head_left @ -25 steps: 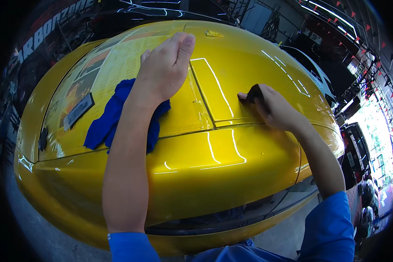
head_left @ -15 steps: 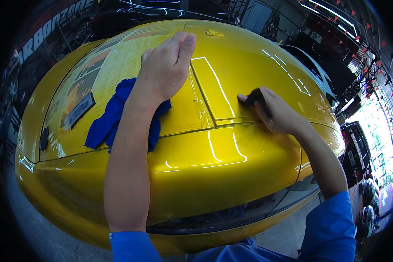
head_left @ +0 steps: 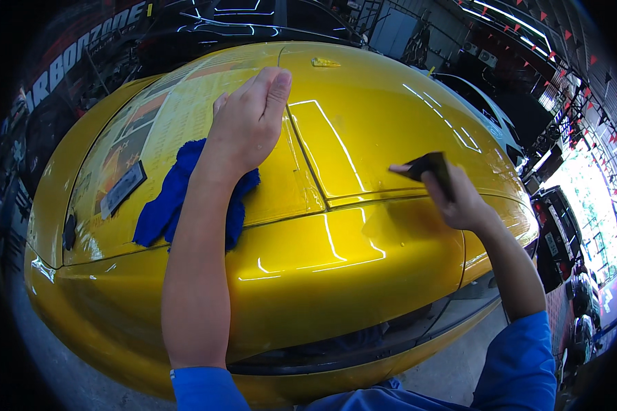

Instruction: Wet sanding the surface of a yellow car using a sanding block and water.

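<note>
A glossy yellow car body [head_left: 301, 246] lies under both my arms, with a seam running between its panels. My left hand [head_left: 250, 123] is closed over the middle of the panel, thumb against fingers, and whatever it pinches is hidden. Farther right, my right hand [head_left: 463, 198] grips a black squeegee [head_left: 432, 170], a flat dark blade, with one finger stretched out past it. Whether the blade touches the yellow surface I cannot tell. A crumpled blue cloth [head_left: 175, 198] lies on the panel, partly behind my left forearm.
Left of the cloth lies a grey flat card [head_left: 123, 190], and a small black piece [head_left: 69, 231] rests near the left edge. A small yellow piece [head_left: 325, 62] sits at the far side. Dark cars [head_left: 253, 24] stand beyond and a black car [head_left: 562, 236] at right.
My right hand has moved to the right with the squeegee, whose blade now shows more. My left hand keeps its closed shape, while the whole view has shifted slightly.
</note>
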The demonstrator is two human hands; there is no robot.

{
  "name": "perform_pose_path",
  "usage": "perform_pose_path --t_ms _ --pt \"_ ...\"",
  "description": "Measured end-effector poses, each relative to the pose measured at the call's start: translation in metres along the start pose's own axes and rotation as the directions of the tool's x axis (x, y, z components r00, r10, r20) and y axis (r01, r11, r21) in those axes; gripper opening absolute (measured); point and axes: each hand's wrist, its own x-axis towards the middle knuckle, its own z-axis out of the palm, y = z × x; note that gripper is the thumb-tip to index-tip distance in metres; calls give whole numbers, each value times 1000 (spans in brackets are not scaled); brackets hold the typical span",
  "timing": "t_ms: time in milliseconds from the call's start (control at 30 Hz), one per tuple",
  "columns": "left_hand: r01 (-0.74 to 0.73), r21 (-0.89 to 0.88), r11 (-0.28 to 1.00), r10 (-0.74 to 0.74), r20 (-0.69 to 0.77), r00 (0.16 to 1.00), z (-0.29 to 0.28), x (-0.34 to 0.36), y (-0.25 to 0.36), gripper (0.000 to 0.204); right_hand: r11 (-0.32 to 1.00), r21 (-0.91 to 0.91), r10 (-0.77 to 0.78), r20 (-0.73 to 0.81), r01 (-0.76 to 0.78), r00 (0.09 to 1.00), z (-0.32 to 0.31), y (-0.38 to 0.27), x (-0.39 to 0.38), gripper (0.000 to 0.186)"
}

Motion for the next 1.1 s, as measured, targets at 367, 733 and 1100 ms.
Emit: perform_pose_path --t_ms 367,733,1100 --pt "-23 -4 1000 23 -2 1000 -4 -3 -3 56 990 -75 -113 109 121 988 11 -8 1 18" --pt "36 8 999 -37 66 997 -10 -1 0 59 978 -80 -184 95 192 978 22 9 18 14" --pt "55 22 998 -56 65 996 -7 0 7 59 972 -55 -220 114 228 969 19 3 15 13"
